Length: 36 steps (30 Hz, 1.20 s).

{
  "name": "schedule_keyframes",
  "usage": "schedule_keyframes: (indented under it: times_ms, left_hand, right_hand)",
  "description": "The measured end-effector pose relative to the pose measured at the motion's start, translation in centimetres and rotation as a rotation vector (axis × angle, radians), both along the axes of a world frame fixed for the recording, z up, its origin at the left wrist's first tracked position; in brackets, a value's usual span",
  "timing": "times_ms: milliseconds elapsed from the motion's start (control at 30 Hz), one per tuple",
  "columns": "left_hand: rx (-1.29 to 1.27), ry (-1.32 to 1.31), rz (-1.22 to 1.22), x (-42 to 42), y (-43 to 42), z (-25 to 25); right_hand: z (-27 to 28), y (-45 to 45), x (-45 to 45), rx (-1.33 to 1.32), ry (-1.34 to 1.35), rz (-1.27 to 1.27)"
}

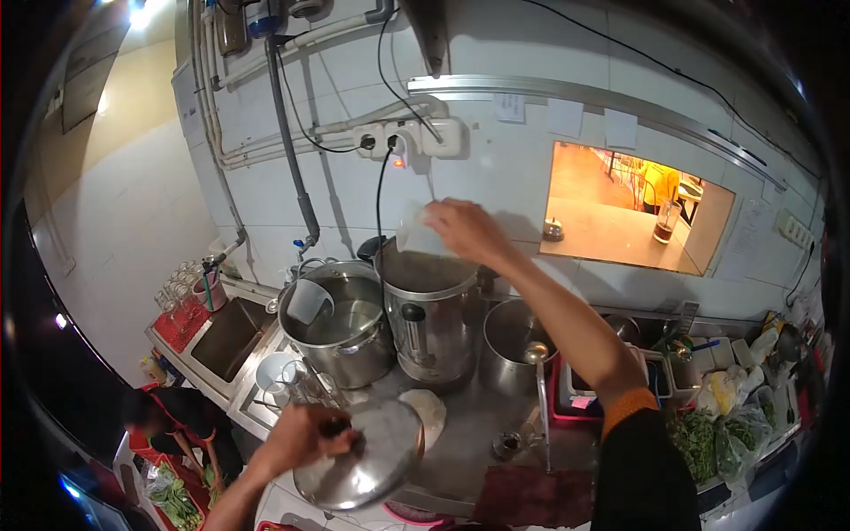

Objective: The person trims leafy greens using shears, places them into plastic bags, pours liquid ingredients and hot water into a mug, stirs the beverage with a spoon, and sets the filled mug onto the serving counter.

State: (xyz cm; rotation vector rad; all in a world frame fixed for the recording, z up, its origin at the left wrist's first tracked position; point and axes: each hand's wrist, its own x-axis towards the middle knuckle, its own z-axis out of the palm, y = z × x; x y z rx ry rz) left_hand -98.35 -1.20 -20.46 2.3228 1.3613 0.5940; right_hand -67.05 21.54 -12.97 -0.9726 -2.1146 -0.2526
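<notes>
My left hand (299, 441) is closed around the dark knob of a round metal lid (381, 456), tilted over the counter's front edge. Above the tall steel urn (434, 341), my right hand (465, 232) grips a pale, translucent plastic jug (416, 234). The urn stands uncovered, and the jug hangs at its mouth near the back rim. Whether any liquid is leaving the jug I cannot tell. Left of the urn, a wide steel pot (350, 361) of clear liquid has a white plastic jug (308, 301) in it. A deep steel pot (509, 358) stands to the right.
A ladle (542, 398) leans by the deep pot, near a small glass jar (506, 445). Glass mugs (310, 385) crowd the left counter beside a sink (232, 341). Leafy greens (695, 438) lie at right. A co-worker (190, 429) bends over a red crate at lower left.
</notes>
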Motion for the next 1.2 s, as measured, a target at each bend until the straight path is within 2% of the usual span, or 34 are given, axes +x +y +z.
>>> schedule_keyframes:
  times_ms: [33,67,100,133,200,233,333,400,433,500,533,600,633,700,733,767,800,833,900,967,1067,1133,1200]
  left_hand:
    - [-0.042,-0.039,0.044,-0.8,-1.0,-1.1]
    - [-0.086,-0.077,0.089,-1.5,-1.8,-2.0]
    - [-0.101,-0.020,0.081,-2.3,-2.3,-2.5]
    - [-0.098,-0.025,0.085,-2.9,-2.7,-3.1]
    - [-0.199,-0.104,0.164,-4.0,-3.7,-4.5]
    - [-0.248,-0.177,0.186,-4.6,-3.9,-5.2]
    - [-0.201,-0.144,0.175,-5.2,-4.0,-5.8]
    - [-0.185,-0.155,0.160,-5.4,-4.0,-6.2]
    - [-0.196,-0.168,0.169,-5.5,-4.0,-6.2]
    - [-0.204,-0.183,0.170,-5.2,-4.0,-6.0]
    - [-0.227,-0.261,0.205,-4.8,-4.5,-5.3]
    - [-0.248,-0.340,0.230,-4.6,-4.4,-5.1]
    - [-0.303,-0.383,0.246,-4.6,-4.4,-5.4]
    - [-0.361,-0.422,0.253,-4.3,-4.0,-5.8]
    - [-0.389,-0.481,0.245,-4.1,-3.9,-6.0]
    - [-0.416,-0.539,0.241,-4.0,-3.8,-6.2]
    - [-0.418,-0.537,0.238,-4.1,-3.5,-6.9]
    - [-0.409,-0.512,0.215,-4.0,-2.9,-7.6]
    - [-0.412,-0.482,0.196,-4.0,-2.4,-8.7]
    - [-0.324,-0.389,0.156,-3.4,-2.0,-8.7]
    - [-0.318,-0.438,0.127,-2.6,-1.5,-9.3]
    - [-0.384,-0.363,0.156,-1.8,-1.5,-8.5]
    - [-0.228,-0.455,0.055,-1.4,-1.5,-9.9]
  right_hand:
    - [-1.1,1.7,-1.3,0.001,-0.002,0.004]
    - [-2.2,3.1,-2.6,-0.082,-0.114,-0.043]
    - [-3.1,4.4,-3.6,-0.163,-0.228,-0.091]
    - [-3.8,5.5,-4.5,-0.159,-0.232,-0.088]
    - [-4.9,7.4,-6.1,-0.350,-0.549,-0.165]
    - [-5.7,8.3,-6.6,-0.347,-0.554,-0.162]
    - [-7.6,10.9,-7.7,-0.343,-0.666,-0.093]
    - [-8.4,12.2,-8.5,-0.390,-0.905,-0.061]
    - [-8.5,12.1,-8.3,-0.392,-0.903,-0.063]
    - [-8.4,11.9,-7.2,-0.508,-0.550,-0.063]
    - [-7.6,11.4,-6.5,-0.509,-0.550,-0.070]
    - [-4.8,9.7,-4.8,-0.816,-0.547,-0.112]
    - [-4.8,9.0,-3.5,-0.821,-0.547,-0.120]
    - [-4.9,7.4,-0.7,-1.031,0.052,0.090]
    - [-5.0,6.4,0.3,-1.038,0.057,0.083]
    - [-4.9,5.4,1.0,-1.019,0.211,0.133]
    - [-4.6,4.6,1.5,-0.990,0.364,0.182]
    - [-4.0,4.1,2.0,-0.981,0.361,0.180]
    - [-3.8,2.9,2.6,-0.914,0.539,0.269]
    - [-2.4,1.5,3.0,-0.868,0.559,0.282]
    - [-0.9,-0.3,3.9,-0.845,0.633,0.294]
    - [-0.2,-2.1,4.5,-0.754,0.675,0.352]
    - [0.0,-4.8,4.8,-0.745,0.689,0.321]
